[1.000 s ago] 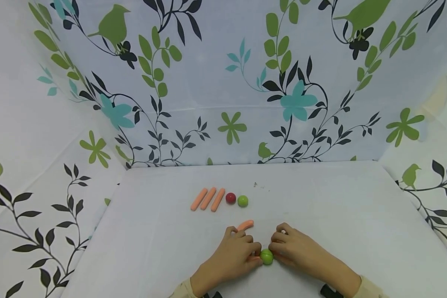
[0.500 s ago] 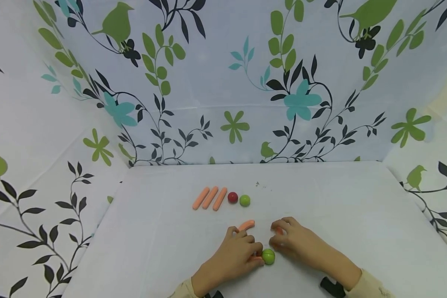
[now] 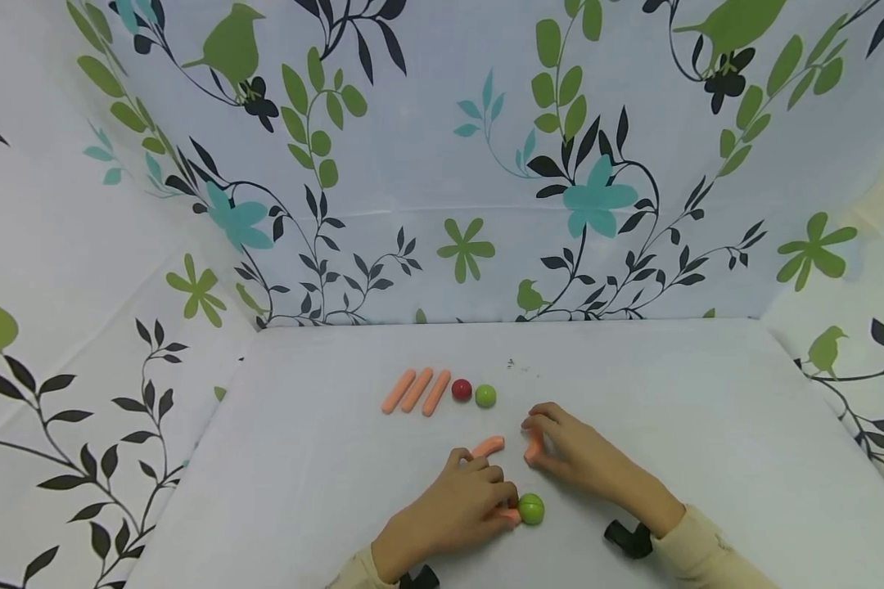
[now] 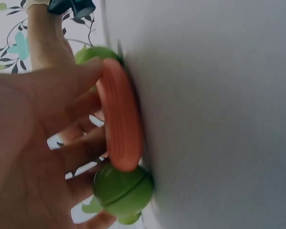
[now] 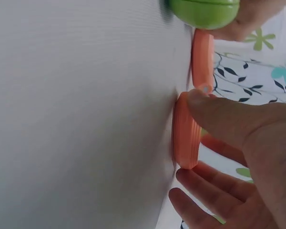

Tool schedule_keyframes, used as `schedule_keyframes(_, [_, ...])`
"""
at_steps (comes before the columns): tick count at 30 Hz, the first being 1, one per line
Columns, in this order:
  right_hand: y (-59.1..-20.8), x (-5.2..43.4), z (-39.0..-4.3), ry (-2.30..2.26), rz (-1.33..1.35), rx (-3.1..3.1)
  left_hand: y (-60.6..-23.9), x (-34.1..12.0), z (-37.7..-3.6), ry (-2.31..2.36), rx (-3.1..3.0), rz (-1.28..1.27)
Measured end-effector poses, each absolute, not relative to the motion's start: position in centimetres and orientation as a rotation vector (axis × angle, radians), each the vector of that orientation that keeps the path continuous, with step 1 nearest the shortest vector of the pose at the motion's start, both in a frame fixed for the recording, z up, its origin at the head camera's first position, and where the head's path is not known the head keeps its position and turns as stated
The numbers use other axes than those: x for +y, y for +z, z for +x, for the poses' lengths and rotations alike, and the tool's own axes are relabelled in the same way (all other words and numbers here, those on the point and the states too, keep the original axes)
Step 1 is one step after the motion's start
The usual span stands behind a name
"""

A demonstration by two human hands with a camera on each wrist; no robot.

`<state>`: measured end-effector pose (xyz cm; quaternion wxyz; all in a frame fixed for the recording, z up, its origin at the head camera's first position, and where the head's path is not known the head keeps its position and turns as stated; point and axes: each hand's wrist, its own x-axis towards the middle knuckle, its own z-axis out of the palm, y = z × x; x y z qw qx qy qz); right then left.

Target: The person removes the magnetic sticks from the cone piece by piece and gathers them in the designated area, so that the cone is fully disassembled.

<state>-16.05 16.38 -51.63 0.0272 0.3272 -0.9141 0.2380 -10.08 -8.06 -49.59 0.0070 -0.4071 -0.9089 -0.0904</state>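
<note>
My left hand point(image 3: 457, 507) pinches a grooved, slightly curved orange sausage-shaped piece point(image 4: 121, 114), thumb at one end and fingers behind. A scored green ball point(image 3: 531, 509) sits on the table beside the thumb. At the piece's other end is a second green ball point(image 4: 124, 188), hidden under the hand in the head view. Farther out, my right hand point(image 3: 585, 454) grips another orange piece point(image 5: 186, 133) by thumb and fingers, low on the white table. A third curved orange piece point(image 3: 489, 446) lies just beyond the left fingers, partly covered by them.
Toward the back of the table point(image 3: 324, 458) lie three straight orange sticks point(image 3: 416, 391) in a slanted row. A red ball point(image 3: 462, 390) and a green ball point(image 3: 485, 396) stand at their right. Leaf-printed cloth point(image 3: 412, 164) rises behind and at both sides.
My right hand has moved away from the near green ball, farther out across the table, with an orange piece in its fingers. The left hand stays almost in place. The head view shifts slightly.
</note>
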Motion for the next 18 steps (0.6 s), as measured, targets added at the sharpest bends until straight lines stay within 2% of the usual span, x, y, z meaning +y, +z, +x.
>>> schedule_keyframes(18, [-52.1, 13.3, -19.6, 0.897, 0.774, -2.821, -48.0, -9.2, -10.4, -0.230, -2.819, -1.586])
